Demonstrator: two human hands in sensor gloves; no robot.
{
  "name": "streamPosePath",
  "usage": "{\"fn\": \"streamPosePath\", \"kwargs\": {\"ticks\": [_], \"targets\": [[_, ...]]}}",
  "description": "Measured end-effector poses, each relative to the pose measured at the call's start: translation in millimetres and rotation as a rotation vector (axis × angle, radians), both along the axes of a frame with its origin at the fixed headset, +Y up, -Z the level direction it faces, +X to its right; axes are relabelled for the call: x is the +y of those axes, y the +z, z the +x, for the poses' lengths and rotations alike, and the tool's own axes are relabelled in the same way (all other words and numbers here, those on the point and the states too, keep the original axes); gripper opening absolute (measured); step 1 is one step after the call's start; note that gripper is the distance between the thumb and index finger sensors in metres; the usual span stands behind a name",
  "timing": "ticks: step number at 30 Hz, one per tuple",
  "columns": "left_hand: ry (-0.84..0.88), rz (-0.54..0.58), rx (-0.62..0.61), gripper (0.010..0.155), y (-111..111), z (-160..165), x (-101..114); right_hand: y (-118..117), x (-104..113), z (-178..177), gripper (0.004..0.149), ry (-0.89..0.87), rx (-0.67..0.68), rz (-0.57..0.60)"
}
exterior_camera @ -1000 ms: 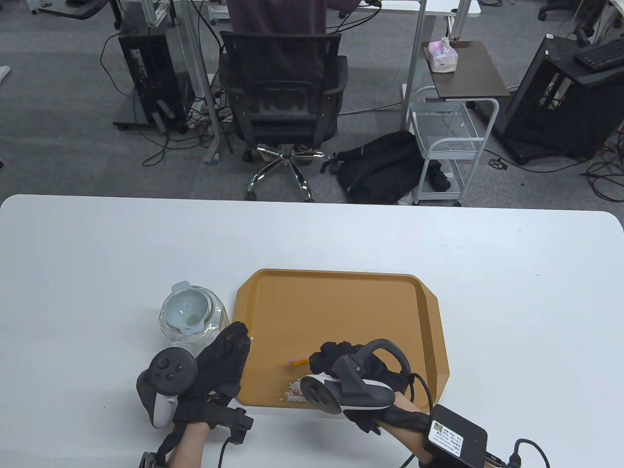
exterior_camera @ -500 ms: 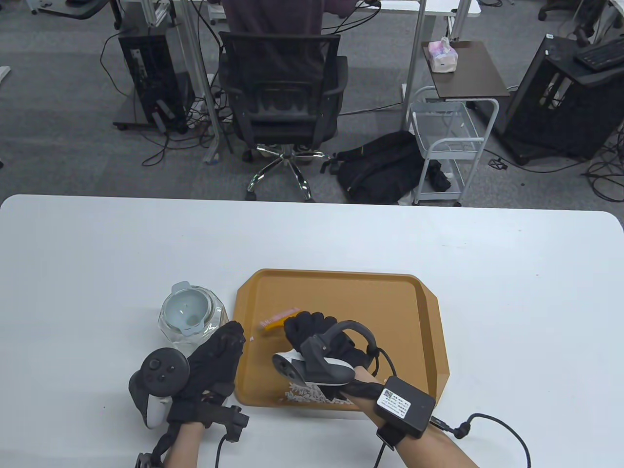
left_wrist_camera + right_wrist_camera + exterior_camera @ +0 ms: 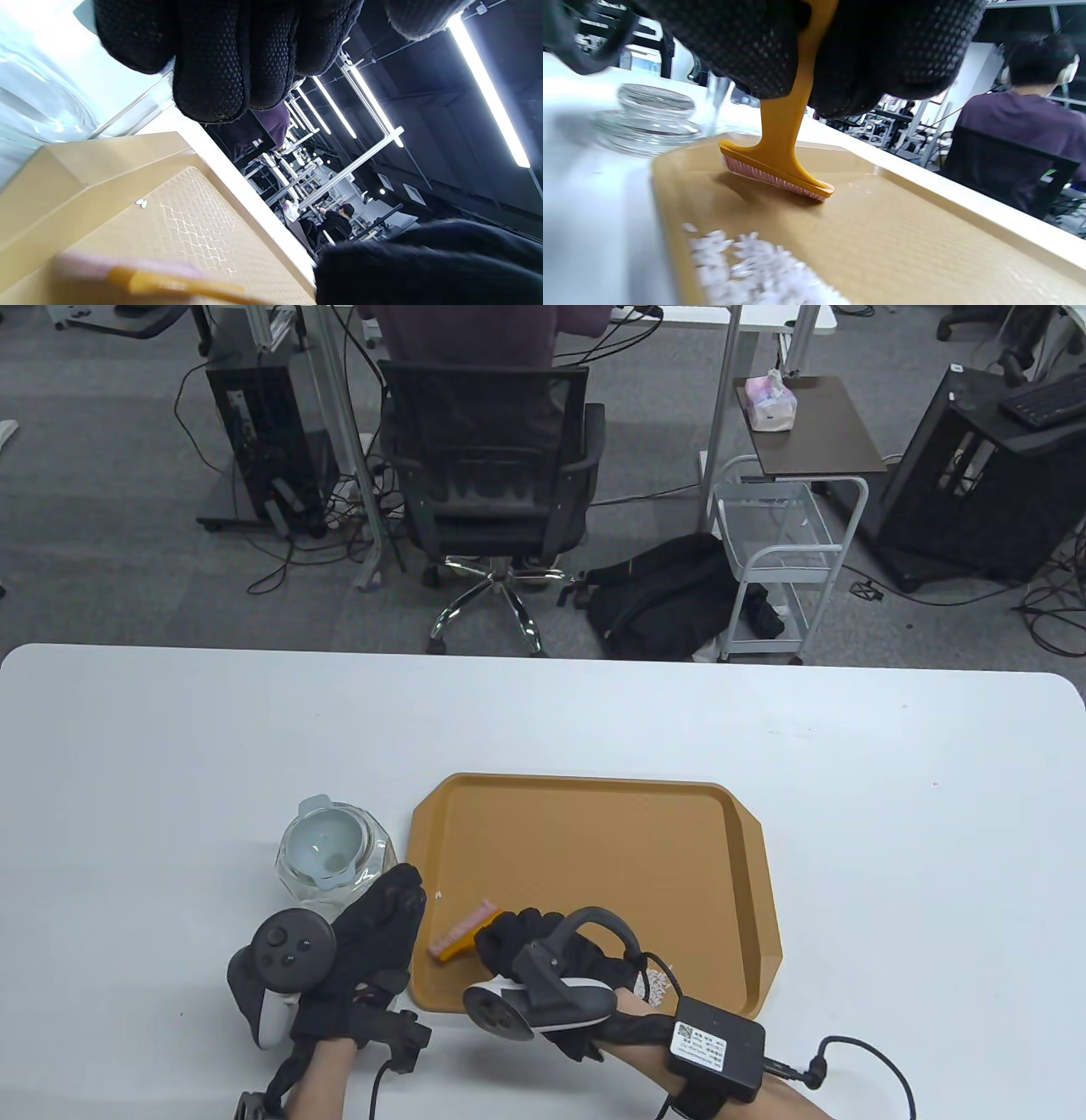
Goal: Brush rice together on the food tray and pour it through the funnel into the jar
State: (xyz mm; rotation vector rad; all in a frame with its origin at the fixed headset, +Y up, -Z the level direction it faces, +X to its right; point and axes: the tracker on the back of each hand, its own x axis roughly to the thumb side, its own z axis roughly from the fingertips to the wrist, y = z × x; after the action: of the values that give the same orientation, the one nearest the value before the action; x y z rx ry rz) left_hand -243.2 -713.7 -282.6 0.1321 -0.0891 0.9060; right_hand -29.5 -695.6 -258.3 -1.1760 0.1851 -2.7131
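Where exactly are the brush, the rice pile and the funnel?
brush [image 3: 780, 169], right wrist view, on its yellow head above the pink bristles
rice pile [image 3: 755, 262], right wrist view, middle of the white grains
funnel [image 3: 322, 844], table view, its pale bowl in the jar mouth

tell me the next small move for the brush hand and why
Probably a short sweep of the brush toward the near edge of the tray. The right hand holds it bristles-down on the tray floor, the rice is piled by that near edge, and two stray grains lie near the left rim.
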Motion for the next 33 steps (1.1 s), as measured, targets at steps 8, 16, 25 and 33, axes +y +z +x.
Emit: {"fn": "streamPosePath", "kwargs": {"ticks": [8,16,25,33], "targets": [[-0.007,0.005,-0.004,0.062,0.6,2.7,-1.1,4.5,15.5,18.8,0.049,-0.045,-0.056,0.026],[0.006,0.029,-0.016,0.061,0.7,3.0,0.6,-39.1,13.3,30.2,0.05,-0.06,-0.265,0.162],[-0.014,0.033,-0.029,0.062,-1.2,1.8,1.3,-63.9,-8.3,8.0,0.049,-0.045,-0.298,0.205],[-0.016,0.018,-0.024,0.061,-3.4,-2.5,0.6,-52.3,-13.7,-12.3,0.05,-0.021,-0.223,0.199]]}}
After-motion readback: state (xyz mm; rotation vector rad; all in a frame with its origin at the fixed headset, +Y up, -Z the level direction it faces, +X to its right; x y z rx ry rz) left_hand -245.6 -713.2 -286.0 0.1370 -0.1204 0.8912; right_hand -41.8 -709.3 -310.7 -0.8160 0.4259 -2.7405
